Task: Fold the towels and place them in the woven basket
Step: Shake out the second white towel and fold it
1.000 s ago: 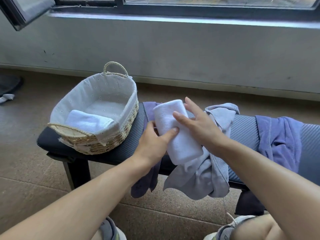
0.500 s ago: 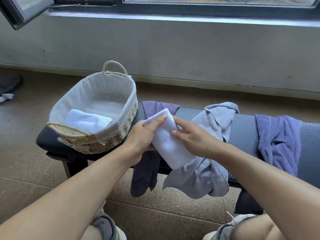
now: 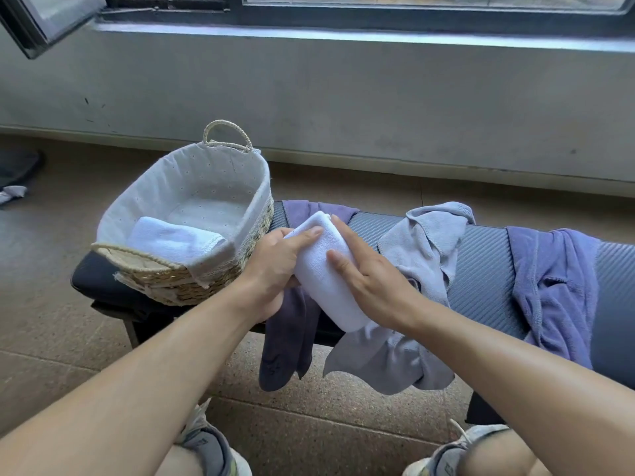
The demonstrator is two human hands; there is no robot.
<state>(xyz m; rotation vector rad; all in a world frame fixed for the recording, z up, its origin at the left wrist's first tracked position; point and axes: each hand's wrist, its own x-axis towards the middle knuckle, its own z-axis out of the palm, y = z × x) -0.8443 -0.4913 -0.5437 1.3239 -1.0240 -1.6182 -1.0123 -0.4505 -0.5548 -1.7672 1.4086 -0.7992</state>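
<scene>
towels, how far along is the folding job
Done: one folded white towel lies in the woven basket. In hand: a second white towel, held between left hand and right hand. Left: the dark purple towel, grey towel and purple towel, unfolded on the bench.

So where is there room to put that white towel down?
Best spot: the woven basket, on its bare liner floor behind the folded white towel lying at its near end. Another bare strip of bench lies between the grey towel and the purple towel. Around both hands it is crowded with cloth.
</scene>
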